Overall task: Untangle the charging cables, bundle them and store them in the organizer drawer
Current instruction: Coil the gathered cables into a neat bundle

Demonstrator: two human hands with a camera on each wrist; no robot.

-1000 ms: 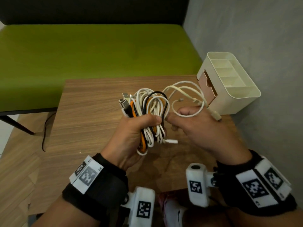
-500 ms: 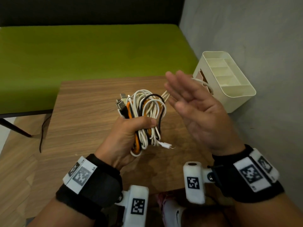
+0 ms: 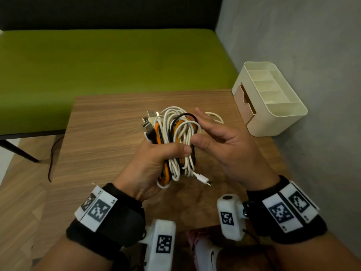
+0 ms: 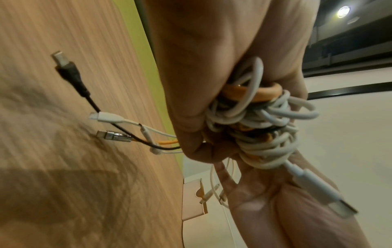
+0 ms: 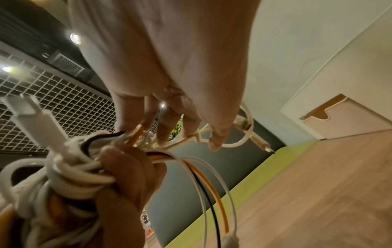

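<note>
While the left hand [image 3: 156,165] keeps a closed grip round the middle of the cable bundle [image 3: 175,145], the untangling looks done and the bundling nearly so: white, black and orange cables lie coiled together into one thick hank held above the bench [image 3: 101,137]. One white cable [image 3: 214,115] is not yet wound in; a loop of it trails out behind the right hand [image 3: 224,145], whose grip is open, fingers straight and spread beside the hank, the thumb near the left thumb. Judging by this, what remains is to wrap in that last loose length, secure the bundle, and put it away.

The organizer [image 3: 273,106] stands at the bench's far right corner against the wall, well apart from the hands; its pinkish drawer [image 3: 245,104] appears only slightly out, so it probably needs pulling open first.

Round, smooth rubbery sheaths make up the cables, the orange one flatter; metal USB plugs [image 3: 148,122] stick out at the top, and a small white plug [image 3: 203,179] hangs from the bottom. Hard glossy cream plastic forms the organizer, with rounded corners and divided top trays. Matt wood-grain laminate covers the bench.
</note>
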